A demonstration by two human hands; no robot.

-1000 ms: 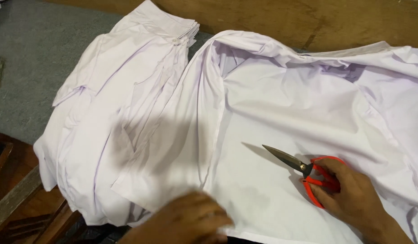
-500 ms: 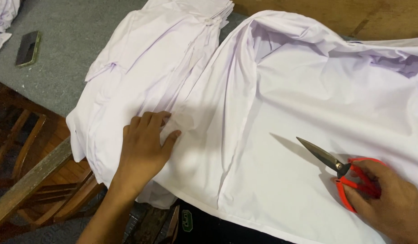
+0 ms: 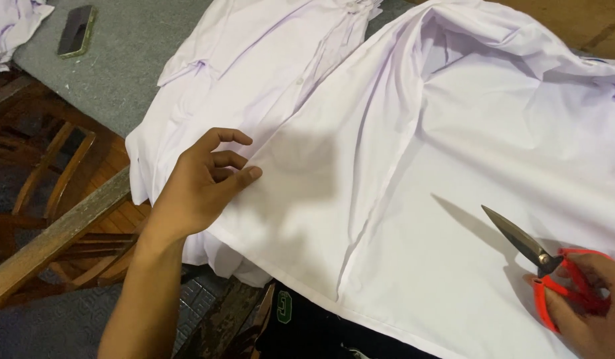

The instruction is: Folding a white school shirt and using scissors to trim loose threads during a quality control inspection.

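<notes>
Far left of the white shirt point(image 3: 467, 173), a dark phone point(image 3: 76, 30) lies on the grey desk point(image 3: 121, 73), with a scrap of white cloth point(image 3: 14, 23) at the desk's corner beyond it. Below the desk edge, left of the shirt, stand brown wooden chair frames point(image 3: 48, 199). A second, folded white garment point(image 3: 254, 73) lies on the desk just left of the shirt, its button strip running along the shirt's left border and partly tucked under it.

The left hand point(image 3: 201, 183) rests at the shirt's left edge, where the two garments meet. Its fingers point(image 3: 231, 159) are loosely curled and a little spread, the thumb stretched flat onto the fabric; it presses rather than pinches.

The shirt itself is spread wide across the desk, filling the middle and right, its lower hem hanging over the near edge above a dark garment point(image 3: 301, 326).

On the shirt's lower right part, the right hand point(image 3: 587, 306) is closed around the red handles of a pair of scissors point(image 3: 540, 259). The steel blades are pressed together and point up-left over the cloth, casting a shadow.
</notes>
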